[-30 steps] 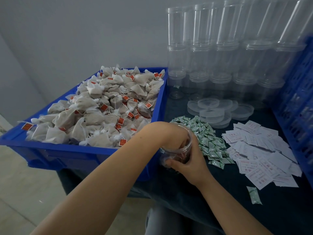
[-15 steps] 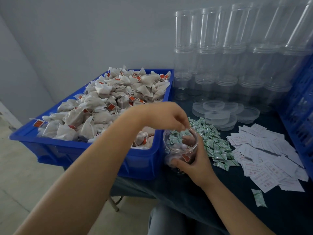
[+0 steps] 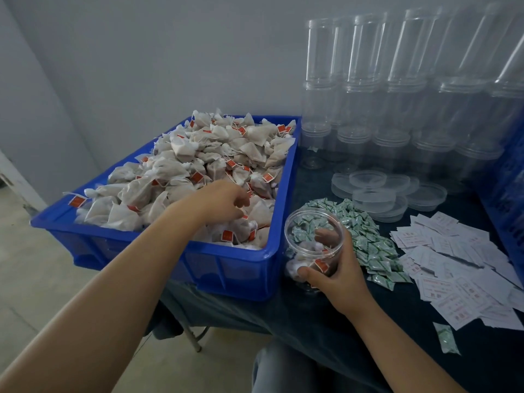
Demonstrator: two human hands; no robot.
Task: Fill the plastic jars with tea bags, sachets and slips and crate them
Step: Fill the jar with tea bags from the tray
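Note:
My right hand (image 3: 337, 272) grips a clear plastic jar (image 3: 313, 236) that stands open on the dark table beside the blue bin's near right corner. A few tea bags lie in its bottom. My left hand (image 3: 224, 201) reaches over the heaped tea bags (image 3: 204, 165) in the blue bin (image 3: 241, 268), fingers curled down onto the pile; I cannot tell whether a bag is held. Green sachets (image 3: 365, 242) lie in a heap just right of the jar, and white paper slips (image 3: 453, 262) are spread further right.
Stacks of empty clear jars (image 3: 391, 109) line the back wall, with loose clear lids (image 3: 374, 194) in front of them. A blue crate (image 3: 507, 199) stands at the far right edge. One stray sachet (image 3: 446, 337) lies near the table's front.
My left hand has come out of the jar's mouth and moved left to the tea bag pile in the bin. My right hand has kept its hold on the jar.

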